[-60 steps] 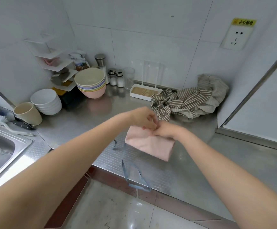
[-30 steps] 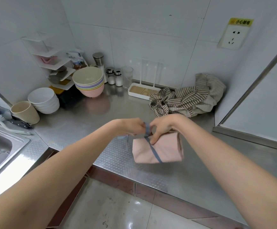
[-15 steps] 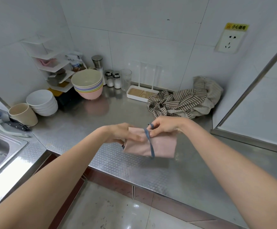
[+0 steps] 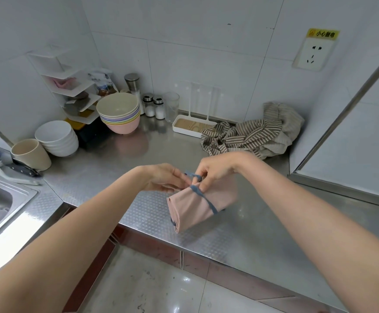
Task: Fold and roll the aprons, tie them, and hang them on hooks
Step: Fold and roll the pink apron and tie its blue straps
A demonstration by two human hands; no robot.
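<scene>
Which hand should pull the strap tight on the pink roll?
Probably the right hand: it already pinches the blue strap at the crossing atop the pink roll. The left hand holds the roll's end.

A pink apron [image 4: 197, 204], folded and rolled into a compact bundle, is held just above the front edge of the steel tabletop [image 4: 240, 236], tilted with its lower end toward the edge. A blue-grey tie [image 4: 203, 196] crosses the roll diagonally and loops at its upper end. Well apart, in the back corner against the wall, a brown-and-white striped apron [image 4: 247, 136] lies crumpled in a loose heap on the tabletop, unfolded.
</scene>
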